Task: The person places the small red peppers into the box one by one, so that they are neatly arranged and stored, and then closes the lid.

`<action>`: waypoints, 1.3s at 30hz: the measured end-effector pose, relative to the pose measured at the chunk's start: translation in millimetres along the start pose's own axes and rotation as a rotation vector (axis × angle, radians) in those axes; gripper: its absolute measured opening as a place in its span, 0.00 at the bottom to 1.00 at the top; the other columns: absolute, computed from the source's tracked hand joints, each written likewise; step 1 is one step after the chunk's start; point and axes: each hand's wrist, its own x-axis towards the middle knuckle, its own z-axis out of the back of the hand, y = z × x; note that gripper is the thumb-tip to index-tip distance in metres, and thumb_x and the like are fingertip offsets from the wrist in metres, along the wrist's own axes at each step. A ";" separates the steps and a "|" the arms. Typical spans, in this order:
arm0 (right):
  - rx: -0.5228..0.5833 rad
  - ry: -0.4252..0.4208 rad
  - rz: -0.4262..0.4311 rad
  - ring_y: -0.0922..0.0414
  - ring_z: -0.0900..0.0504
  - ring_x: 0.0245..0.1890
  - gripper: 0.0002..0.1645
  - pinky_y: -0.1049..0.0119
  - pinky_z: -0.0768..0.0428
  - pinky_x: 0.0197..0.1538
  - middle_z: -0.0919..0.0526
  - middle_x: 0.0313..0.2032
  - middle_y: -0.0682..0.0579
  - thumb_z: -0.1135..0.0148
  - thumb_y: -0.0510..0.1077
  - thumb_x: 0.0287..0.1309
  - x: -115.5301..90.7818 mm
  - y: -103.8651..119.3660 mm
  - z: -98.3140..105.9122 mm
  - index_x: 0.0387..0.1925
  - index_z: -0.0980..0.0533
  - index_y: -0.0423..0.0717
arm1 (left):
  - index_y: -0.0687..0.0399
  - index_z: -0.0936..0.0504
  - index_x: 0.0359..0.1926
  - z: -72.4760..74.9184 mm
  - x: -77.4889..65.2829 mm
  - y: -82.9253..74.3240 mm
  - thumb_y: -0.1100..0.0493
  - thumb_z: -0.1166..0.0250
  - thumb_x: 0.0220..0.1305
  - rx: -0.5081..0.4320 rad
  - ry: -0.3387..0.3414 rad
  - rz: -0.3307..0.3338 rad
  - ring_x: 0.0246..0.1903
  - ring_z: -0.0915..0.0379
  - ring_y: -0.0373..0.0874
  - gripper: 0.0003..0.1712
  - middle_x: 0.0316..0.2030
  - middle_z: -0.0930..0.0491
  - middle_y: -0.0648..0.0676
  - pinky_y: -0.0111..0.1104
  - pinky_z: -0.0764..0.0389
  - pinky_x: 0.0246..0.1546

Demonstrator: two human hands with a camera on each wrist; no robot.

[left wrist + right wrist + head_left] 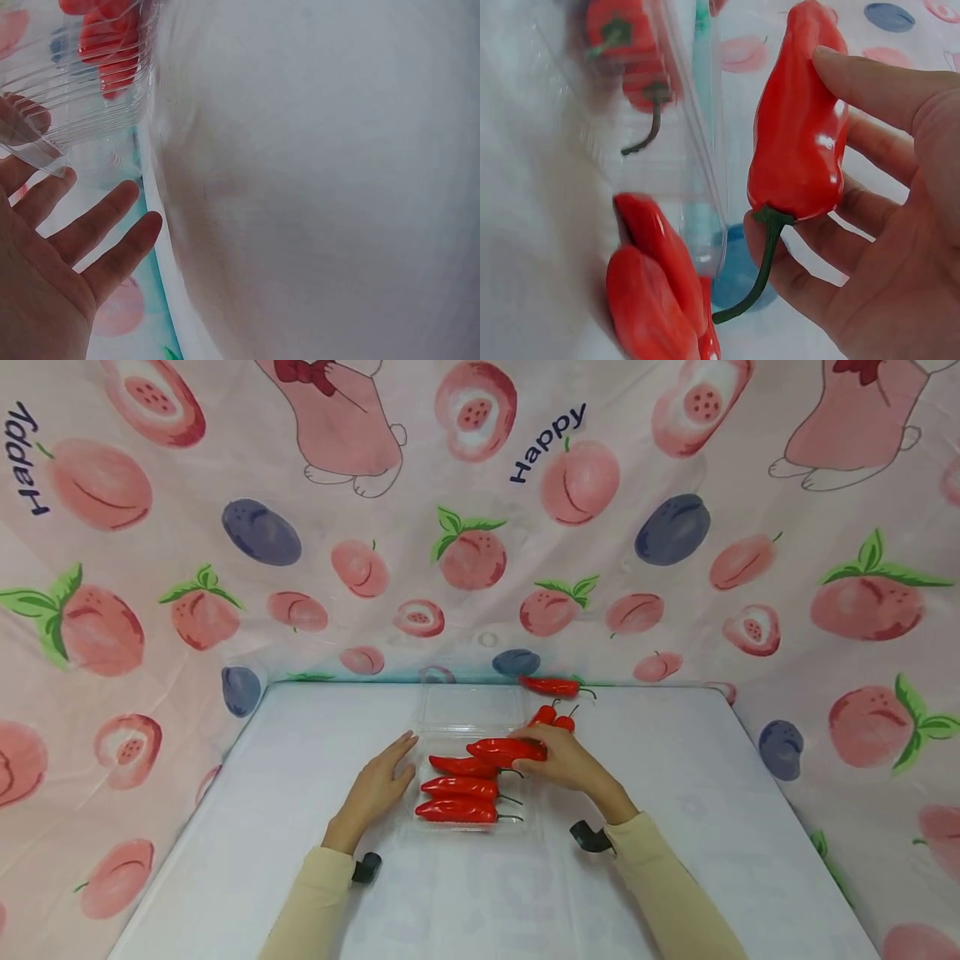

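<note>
In the head view, my right hand (561, 760) grips a red chili pepper (497, 750) over a clear plastic box. The right wrist view shows that pepper (799, 127) pinched between thumb and fingers, its green stem hanging down. Three more red peppers (459, 788) lie side by side in the box, stems to the right. My left hand (378, 781) is at the box's left side, fingers extended. In the left wrist view its fingers (112, 251) are spread beside the box's ridged wall (97, 135), with the thumb seen through the plastic corner.
The box's clear lid (471, 706) lies folded back behind it. Right of the lid are two loose peppers (542, 716) close together and another pepper (551, 686) at the table's back edge. A fruit-patterned cloth (480, 560) hangs behind the white table (247, 827).
</note>
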 end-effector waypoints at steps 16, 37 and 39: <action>-0.004 -0.080 -0.063 0.53 0.21 0.53 0.29 0.56 0.17 0.56 0.18 0.55 0.51 0.27 0.47 0.53 11.8 20.1 -26.4 0.58 0.23 0.51 | 0.43 0.34 0.72 0.2 0.2 -1.7 0.53 0.42 0.69 -0.001 0.003 0.019 0.72 0.39 0.53 0.32 0.74 0.38 0.48 0.56 0.34 0.68; -0.154 -0.083 -0.133 0.53 0.20 0.50 0.28 0.54 0.17 0.54 0.17 0.51 0.51 0.29 0.49 0.55 21.9 42.3 -49.7 0.58 0.23 0.52 | 0.44 0.34 0.72 1.6 0.4 -0.5 0.53 0.43 0.69 -0.002 0.007 0.005 0.72 0.39 0.54 0.31 0.74 0.38 0.48 0.55 0.34 0.68; -0.158 -0.083 -0.129 0.53 0.20 0.49 0.28 0.55 0.17 0.53 0.17 0.50 0.50 0.29 0.49 0.55 22.4 44.6 -49.3 0.58 0.23 0.52 | 0.43 0.35 0.72 1.3 0.5 0.1 0.53 0.43 0.69 0.000 0.009 0.004 0.72 0.39 0.53 0.31 0.74 0.39 0.48 0.55 0.34 0.68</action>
